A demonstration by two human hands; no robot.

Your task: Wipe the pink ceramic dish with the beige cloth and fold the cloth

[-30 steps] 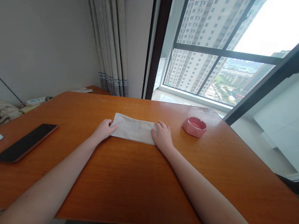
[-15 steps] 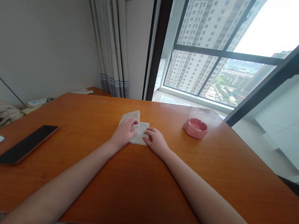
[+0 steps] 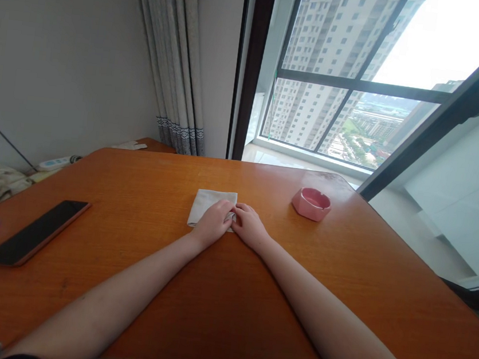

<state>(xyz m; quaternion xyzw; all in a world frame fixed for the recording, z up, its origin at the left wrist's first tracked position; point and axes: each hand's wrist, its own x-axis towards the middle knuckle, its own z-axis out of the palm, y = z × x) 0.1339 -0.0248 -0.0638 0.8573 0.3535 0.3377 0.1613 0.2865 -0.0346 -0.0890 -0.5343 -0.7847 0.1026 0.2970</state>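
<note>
two bare hands, one cloth, on one orange-brown, glossy wooden table (image 3: 215, 315). cloth: one off-white, folded, rectangular fabric piece (image 3: 208, 202), lying flat, layered at its near edge, surface mostly smooth; its left part is uncovered, its right part lies beneath the left hand (image 3: 216, 220). left hand: fingers bent, partly closed, resting on the cloth. right hand (image 3: 250, 227): fingers curled, partly closed, fingertips at the cloth's right edge, meeting or nearly meeting the left fingertips. cannot tell whether either hand pinches the fabric.

one pink, angular, notched-rim dish (image 3: 311, 212) stands right of and beyond the right hand. one black, flat, rectangular slab with reddish-brown edges (image 3: 37, 231) lies well left of the left hand. farther left and beyond, one white-and-blue, elongated device (image 3: 55, 164); its markings are too small to read.
</note>
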